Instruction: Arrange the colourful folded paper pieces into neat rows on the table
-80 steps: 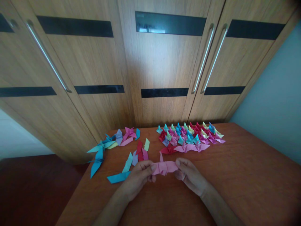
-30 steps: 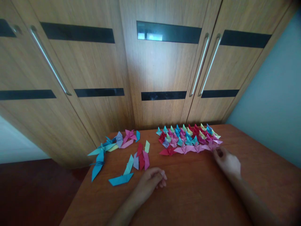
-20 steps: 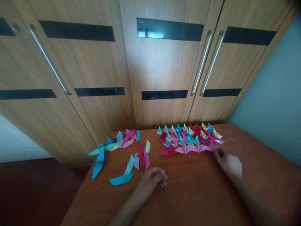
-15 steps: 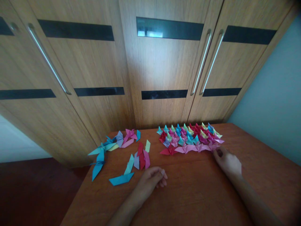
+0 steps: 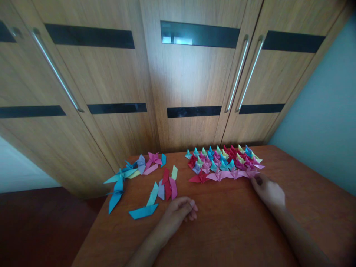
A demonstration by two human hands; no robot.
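Observation:
Rows of folded paper cranes (image 5: pixel 219 159) in pink, red, blue, green and yellow stand close together at the back right of the table. My right hand (image 5: pixel 268 191) pinches the pink crane (image 5: pixel 251 173) at the right end of the front row. Left of centre, my left hand (image 5: pixel 180 212) hovers or rests with curled fingers, and nothing shows in it. Beyond it lie flat folded papers: a magenta one (image 5: pixel 172 188), a red one (image 5: pixel 167 187), a mint one (image 5: pixel 152 194) and a blue one (image 5: pixel 144 211).
More loose cranes lie at the table's left edge, among them a blue one (image 5: pixel 116 193) and a pink one (image 5: pixel 154 159). A wooden wardrobe (image 5: pixel 191 81) with metal handles rises behind the brown table (image 5: pixel 228 230). A pale blue wall (image 5: pixel 319 111) is on the right.

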